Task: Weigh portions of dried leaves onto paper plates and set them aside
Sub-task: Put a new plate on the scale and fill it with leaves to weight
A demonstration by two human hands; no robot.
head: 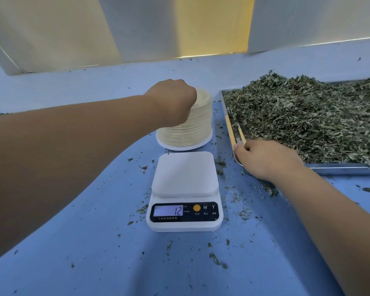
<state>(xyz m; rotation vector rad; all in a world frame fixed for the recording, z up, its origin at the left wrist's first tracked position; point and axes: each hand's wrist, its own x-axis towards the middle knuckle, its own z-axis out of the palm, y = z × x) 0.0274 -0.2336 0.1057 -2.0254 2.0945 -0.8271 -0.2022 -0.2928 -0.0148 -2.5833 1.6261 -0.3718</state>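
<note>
On a smooth blue table flecked with green crumbs of leaf, a white plastic kitchen scale sits bare. Its platform is a rounded square, and its grey display reads minus 12 beside an orange round button. The scale lies between the two forearms, nearer than either set of fingers.

Just beyond it and to the right, the right hand rests knuckles-up on the near left corner of a shallow metal tray. The fingers are curled over the shiny rim in a grip.

Past those fingertips and away to the right, the dried leaves fill the tray in a loose, shaggy heap. They are chopped fine, dull green with pale stalks, and almost reach the rim.

Farther back and to the left, directly behind the scale, the left hand is bent down at the wrist over a tall stack of paper plates. The plates are cream-coloured and round, their thin edges layered like ribbing. The back of the hand hides its fingers, so it cannot be told whether they hold a plate or lie flat on the stack.

Behind everything, beyond both hands, pale flat wall panels meet the tabletop.
</note>
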